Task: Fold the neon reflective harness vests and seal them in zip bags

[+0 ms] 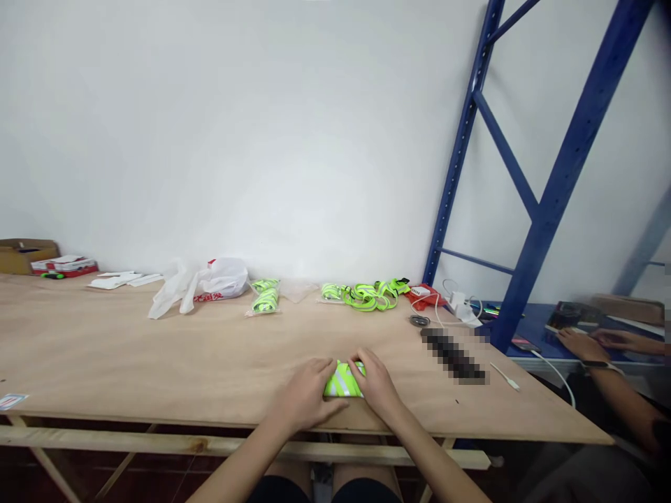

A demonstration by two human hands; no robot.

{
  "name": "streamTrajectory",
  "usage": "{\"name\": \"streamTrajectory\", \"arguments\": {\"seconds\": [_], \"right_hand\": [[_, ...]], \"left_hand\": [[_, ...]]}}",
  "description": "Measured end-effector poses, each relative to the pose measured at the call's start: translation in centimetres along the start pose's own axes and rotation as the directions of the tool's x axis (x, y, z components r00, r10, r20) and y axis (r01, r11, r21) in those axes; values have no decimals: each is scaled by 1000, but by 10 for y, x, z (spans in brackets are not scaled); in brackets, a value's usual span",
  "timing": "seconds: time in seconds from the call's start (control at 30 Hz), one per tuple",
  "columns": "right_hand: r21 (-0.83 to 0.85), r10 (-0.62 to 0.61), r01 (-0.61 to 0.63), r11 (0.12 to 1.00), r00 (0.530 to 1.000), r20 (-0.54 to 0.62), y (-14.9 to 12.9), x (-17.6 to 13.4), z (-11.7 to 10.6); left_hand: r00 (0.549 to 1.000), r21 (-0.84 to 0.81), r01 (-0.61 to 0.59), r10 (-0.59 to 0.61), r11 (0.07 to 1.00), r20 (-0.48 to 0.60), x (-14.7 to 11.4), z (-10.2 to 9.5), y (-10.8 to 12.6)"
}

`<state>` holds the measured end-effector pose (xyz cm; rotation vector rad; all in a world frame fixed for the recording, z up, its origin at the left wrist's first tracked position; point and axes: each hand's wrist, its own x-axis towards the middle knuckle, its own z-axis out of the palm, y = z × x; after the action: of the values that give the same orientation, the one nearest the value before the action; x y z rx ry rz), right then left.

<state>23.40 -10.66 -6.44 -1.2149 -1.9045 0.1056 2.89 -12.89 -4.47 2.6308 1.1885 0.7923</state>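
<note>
On the wooden table (pixel 210 363) right in front of me lies a folded bundle of neon-green reflective strap (pixel 343 381) with silver stripes. My left hand (pixel 310 392) holds its left end, fingertips on top and the thumb along the near side. At the right end, my right hand (pixel 374 383) has its fingers curled over the bundle; part of its grip is hidden. Farther back is a loose, tangled reflective strap (pixel 367 297) with a black buckle. Similar folded straps lie in clear plastic bags, a small bag (pixel 331 292) and a larger bag (pixel 265 297).
A white plastic bag (pixel 225 278), white papers (pixel 118 279) and a cardboard box (pixel 26 256) stand along the wall. To the right are a charger with cables (pixel 420 291), a pixelated dark object (pixel 453 356) and a blue rack post (pixel 566 168). Another person's hands (pixel 584 346) are at the adjoining table.
</note>
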Motion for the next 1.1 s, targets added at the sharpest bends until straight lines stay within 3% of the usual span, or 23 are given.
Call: {"name": "streamTrajectory", "arguments": {"seconds": [0.2,0.37,0.63,0.8,0.9,1.1], "right_hand": [[-24,-25,26,999,999,37,-13,-10,-6],[-10,-9,12,1000,974,226,-25,-14,-17],[48,-29,8,999,882,469,-23,-18,-32],[51,-140,133,990,855,499,-25,-14,-31],[67,-168,155,986,871,462,-18,-10,-24],[84,-123,97,992,907,402,4,8,-9]], "left_hand": [[994,-33,-75,78,997,80,-12,4,-14],[993,-52,-118,119,992,23,-14,9,-14],[985,-89,-146,153,985,74,-13,-1,-13],[977,-146,-180,195,973,92,-7,-11,-11],[972,-185,-182,205,966,115,0,-18,-11],[981,-249,39,11,968,196,31,-23,-24]]}}
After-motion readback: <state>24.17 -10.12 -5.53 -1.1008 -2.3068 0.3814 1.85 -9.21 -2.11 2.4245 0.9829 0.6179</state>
